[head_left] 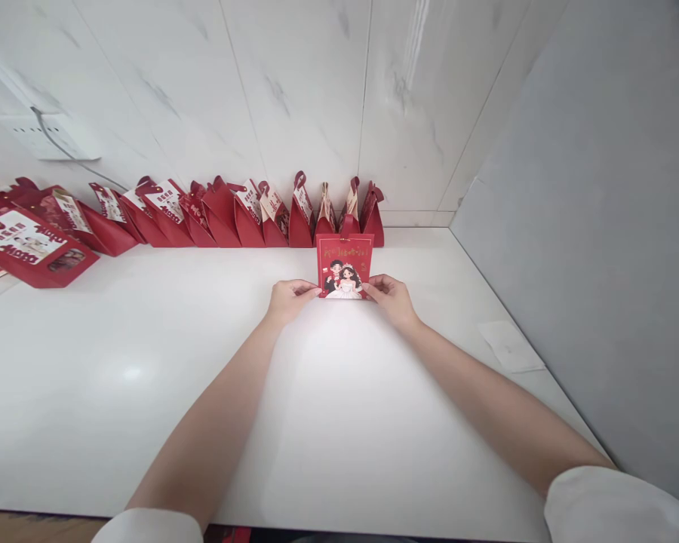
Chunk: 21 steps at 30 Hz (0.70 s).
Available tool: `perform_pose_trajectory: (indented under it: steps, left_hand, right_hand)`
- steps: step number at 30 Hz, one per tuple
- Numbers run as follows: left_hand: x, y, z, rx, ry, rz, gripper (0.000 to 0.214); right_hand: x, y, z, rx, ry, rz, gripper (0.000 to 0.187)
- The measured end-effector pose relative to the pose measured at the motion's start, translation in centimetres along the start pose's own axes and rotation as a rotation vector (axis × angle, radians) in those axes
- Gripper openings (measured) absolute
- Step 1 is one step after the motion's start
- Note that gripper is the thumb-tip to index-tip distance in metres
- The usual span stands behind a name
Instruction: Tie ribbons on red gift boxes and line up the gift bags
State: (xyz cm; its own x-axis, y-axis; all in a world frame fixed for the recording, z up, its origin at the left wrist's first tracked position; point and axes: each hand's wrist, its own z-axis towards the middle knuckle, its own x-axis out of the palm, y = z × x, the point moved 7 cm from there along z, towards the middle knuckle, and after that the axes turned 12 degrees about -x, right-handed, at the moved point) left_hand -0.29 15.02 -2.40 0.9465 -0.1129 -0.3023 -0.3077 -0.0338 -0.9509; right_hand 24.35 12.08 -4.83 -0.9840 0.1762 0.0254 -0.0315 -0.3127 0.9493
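A red gift box (345, 264) with a ribbon loop on top stands upright on the white table, its front printed with a cartoon bride and groom. My left hand (293, 300) pinches its lower left edge between thumb and fingers. On the other side, my right hand (393, 299) grips the lower right edge in the same way. Right behind this box is a row of similar red gift boxes (302, 226), most with a ribbon loop. The back of the held box is hidden from me.
The row runs left along the marbled tile wall (294, 90), ending in a larger box (62, 260) with a small window. A white tissue (510, 345) lies near the grey panel (594, 226) at right. A cable (62, 148) hangs from a wall socket plate (48, 137).
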Motion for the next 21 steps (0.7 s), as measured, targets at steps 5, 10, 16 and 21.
perform_pose_trajectory:
  steps: [5, 10, 16, 21]
  left_hand:
    - [-0.4, -0.3, -0.1, 0.012, -0.030, -0.115, 0.034]
    - [-1.0, -0.3, 0.0, -0.019, -0.078, -0.188, 0.036]
    - [-1.1, -0.4, 0.2, -0.009, -0.087, -0.208, 0.036]
    - [-0.9, 0.0, 0.4, -0.008, -0.060, -0.211, 0.036]
  right_hand:
    - [-0.2, 0.6, -0.3, 0.010, -0.017, 0.048, 0.043]
    - [0.0, 1.3, -0.5, -0.060, -0.015, 0.039, 0.041]
    - [0.5, 1.8, -0.7, -0.116, 0.018, 0.014, 0.047]
    - [1.5, 2.4, -1.1, -0.130, 0.109, 0.069, 0.054]
